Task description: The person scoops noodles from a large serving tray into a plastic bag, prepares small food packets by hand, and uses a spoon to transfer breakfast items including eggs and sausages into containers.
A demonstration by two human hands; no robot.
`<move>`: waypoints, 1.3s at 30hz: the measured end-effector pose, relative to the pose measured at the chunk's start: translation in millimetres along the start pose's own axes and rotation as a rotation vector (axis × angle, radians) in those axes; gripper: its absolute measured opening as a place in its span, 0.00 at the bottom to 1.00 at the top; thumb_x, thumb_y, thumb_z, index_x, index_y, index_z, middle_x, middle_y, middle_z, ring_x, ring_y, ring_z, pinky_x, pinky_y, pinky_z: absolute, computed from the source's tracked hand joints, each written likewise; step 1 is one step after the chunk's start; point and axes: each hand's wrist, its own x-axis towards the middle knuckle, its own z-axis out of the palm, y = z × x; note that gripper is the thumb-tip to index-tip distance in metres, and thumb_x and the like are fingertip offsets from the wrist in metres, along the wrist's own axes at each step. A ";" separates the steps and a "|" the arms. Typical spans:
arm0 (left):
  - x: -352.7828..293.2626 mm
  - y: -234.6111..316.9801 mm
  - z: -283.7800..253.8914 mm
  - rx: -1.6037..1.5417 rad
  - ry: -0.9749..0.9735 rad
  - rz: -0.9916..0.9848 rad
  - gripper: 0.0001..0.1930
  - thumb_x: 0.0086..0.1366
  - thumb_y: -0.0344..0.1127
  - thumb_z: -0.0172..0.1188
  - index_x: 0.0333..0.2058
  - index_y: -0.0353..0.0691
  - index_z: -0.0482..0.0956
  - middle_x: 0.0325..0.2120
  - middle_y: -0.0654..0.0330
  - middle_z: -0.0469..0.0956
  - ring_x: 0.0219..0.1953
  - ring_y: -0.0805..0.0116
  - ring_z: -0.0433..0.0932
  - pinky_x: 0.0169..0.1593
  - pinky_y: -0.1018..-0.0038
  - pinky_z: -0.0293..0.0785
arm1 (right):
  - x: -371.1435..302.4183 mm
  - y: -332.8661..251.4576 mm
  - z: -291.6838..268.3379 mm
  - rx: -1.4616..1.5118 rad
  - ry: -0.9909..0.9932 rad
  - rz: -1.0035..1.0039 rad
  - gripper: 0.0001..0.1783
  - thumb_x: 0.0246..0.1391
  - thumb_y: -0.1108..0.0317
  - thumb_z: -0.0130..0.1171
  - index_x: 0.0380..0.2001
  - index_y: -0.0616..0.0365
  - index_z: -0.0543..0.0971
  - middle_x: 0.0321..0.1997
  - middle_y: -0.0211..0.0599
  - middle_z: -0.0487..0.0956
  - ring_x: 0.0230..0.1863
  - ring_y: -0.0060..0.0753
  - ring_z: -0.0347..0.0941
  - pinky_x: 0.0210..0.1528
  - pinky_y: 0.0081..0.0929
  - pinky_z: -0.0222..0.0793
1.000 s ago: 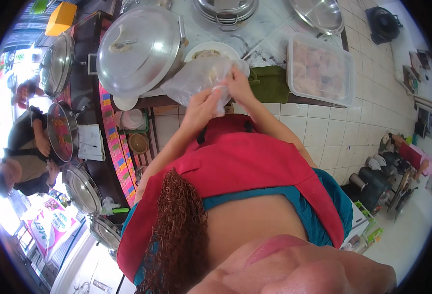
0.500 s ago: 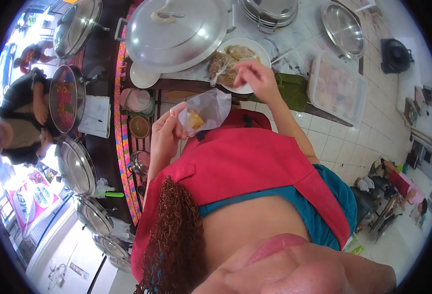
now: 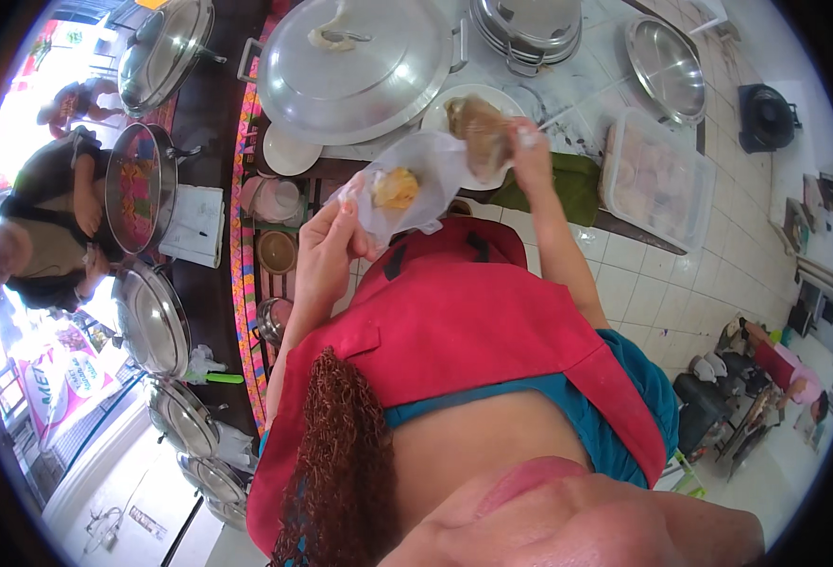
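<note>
My left hand [image 3: 330,231] pinches the edge of a clear plastic bag [image 3: 426,156] with a yellowish piece of food [image 3: 396,189] inside. Beside it, my right hand [image 3: 532,156] grips the upper end of a bag of brown food [image 3: 484,142], smeared by motion. That bag hangs over a white plate [image 3: 435,113] at the counter's near edge and reaches close to the clear bag's mouth. Part of the plate's contents is hidden behind the brown food bag.
A large lidded pot [image 3: 350,80] stands behind the plate. To the right are a green cloth [image 3: 563,189], a plastic container [image 3: 657,180] and a steel bowl [image 3: 667,71]. Lidded chafing dishes [image 3: 152,317] line the left counter, and a person [image 3: 43,213] stands beyond it.
My right hand has taken the bag of brown food off the plate and lifted it towards the clear bag. My left hand has shifted slightly, and the clear bag is turned more open.
</note>
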 end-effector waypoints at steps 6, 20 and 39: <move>30.9 13.6 75.1 0.055 -0.279 -0.026 0.22 0.72 0.35 0.45 0.60 0.31 0.64 0.16 0.67 0.64 0.20 0.76 0.67 0.29 0.78 0.69 | -30.7 -72.9 -124.2 0.857 0.081 0.300 0.09 0.58 0.64 0.56 0.38 0.58 0.76 0.33 0.27 0.75 0.33 0.22 0.69 0.37 0.20 0.66; 125.3 -17.7 241.0 0.254 -0.860 -0.214 0.15 0.71 0.41 0.46 0.44 0.35 0.73 0.16 0.67 0.65 0.18 0.74 0.68 0.34 0.71 0.77 | -9.9 -7.6 -141.1 1.047 0.132 0.388 0.14 0.66 0.69 0.39 0.50 0.62 0.69 0.48 0.42 0.75 0.50 0.39 0.73 0.53 0.37 0.71; 268.7 -73.7 207.9 0.403 -0.444 0.069 0.16 0.69 0.42 0.50 0.48 0.41 0.78 0.28 0.67 0.75 0.33 0.76 0.71 0.38 0.79 0.66 | 33.2 -39.6 -81.5 -0.265 0.101 -0.402 0.09 0.51 0.68 0.60 0.34 0.61 0.77 0.28 0.45 0.76 0.31 0.47 0.73 0.36 0.40 0.69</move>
